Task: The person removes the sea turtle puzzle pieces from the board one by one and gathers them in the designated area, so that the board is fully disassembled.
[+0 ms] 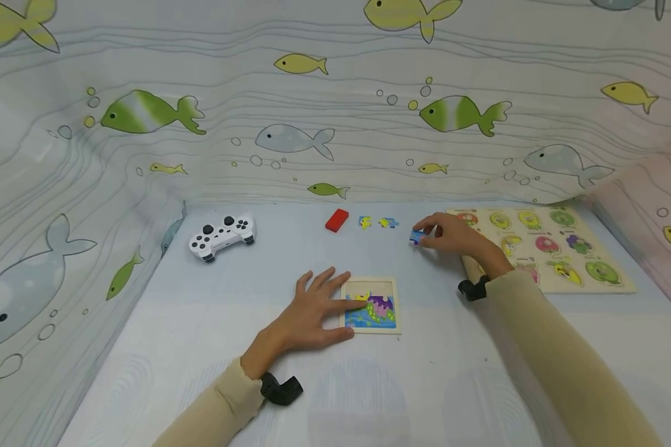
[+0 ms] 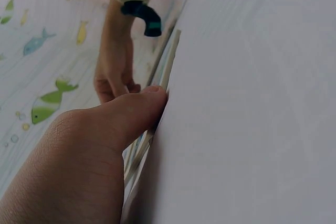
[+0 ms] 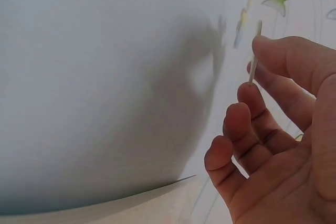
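A small framed jigsaw puzzle [image 1: 371, 316] lies on the table, its lower part filled with a colourful picture and its top strip showing bare wood. My left hand [image 1: 319, 310] rests on its left side with fingers spread; in the left wrist view the thumb [image 2: 139, 108] touches the frame's edge. Farther right, my right hand [image 1: 453, 234] pinches a blue puzzle piece [image 1: 417, 236] between thumb and fingers. The right wrist view shows that piece [image 3: 255, 53] edge-on, held above the table. Two loose puzzle pieces [image 1: 388, 222] [image 1: 365, 222] lie to its left.
A red block [image 1: 337, 220] lies left of the loose pieces. A white game controller [image 1: 222, 236] sits at the back left. At the right is a wooden fruit puzzle board [image 1: 548, 248], partly under my right forearm. A fish-patterned cloth [image 1: 335, 124] rises behind the table.
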`<state>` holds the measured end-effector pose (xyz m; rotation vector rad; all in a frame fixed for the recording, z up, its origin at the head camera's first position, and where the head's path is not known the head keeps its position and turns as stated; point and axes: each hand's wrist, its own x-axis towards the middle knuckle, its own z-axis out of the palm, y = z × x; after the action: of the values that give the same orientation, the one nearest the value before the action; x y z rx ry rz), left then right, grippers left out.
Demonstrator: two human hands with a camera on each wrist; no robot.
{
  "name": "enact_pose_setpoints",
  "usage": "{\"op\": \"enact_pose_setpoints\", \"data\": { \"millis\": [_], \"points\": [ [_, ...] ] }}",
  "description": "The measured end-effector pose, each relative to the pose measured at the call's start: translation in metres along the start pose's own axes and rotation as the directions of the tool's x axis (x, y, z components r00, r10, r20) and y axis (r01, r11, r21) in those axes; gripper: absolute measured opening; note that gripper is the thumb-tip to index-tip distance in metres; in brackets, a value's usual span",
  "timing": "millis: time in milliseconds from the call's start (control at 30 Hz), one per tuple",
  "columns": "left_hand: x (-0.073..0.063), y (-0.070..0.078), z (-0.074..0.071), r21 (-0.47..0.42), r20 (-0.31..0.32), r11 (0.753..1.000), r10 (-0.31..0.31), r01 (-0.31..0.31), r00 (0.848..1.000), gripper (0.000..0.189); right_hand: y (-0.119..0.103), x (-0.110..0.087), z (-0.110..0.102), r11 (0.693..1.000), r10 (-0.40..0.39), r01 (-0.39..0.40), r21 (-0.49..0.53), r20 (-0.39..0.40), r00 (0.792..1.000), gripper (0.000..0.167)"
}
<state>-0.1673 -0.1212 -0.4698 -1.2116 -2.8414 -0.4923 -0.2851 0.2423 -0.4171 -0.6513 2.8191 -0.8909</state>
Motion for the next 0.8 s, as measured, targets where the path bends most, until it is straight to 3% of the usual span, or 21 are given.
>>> {"op": "enact_pose_setpoints", "data": {
  "millis": [133,533,800],
  "points": [
    [0.0,0.001,-0.001,-0.004,0.004,1.0,0.002,-0.002,1.0,0.053,0.004,0.009,-0.001,1.0,-0.005,0.005,-0.021,0.001,1.0,0.035],
    [-0.001,0.001,0.003,0.006,-0.002,1.0,0.009,-0.009,1.0,0.053,0.009,0.022,0.007,0.995,0.103,-0.103,-0.015,-0.002,0.995,0.035],
    [-0.001,0.001,0.0,0.012,0.0,1.0,0.006,-0.006,1.0,0.054,0.009,0.029,0.009,0.992,0.127,-0.128,-0.022,-0.031,0.991,0.035]
  ]
}}
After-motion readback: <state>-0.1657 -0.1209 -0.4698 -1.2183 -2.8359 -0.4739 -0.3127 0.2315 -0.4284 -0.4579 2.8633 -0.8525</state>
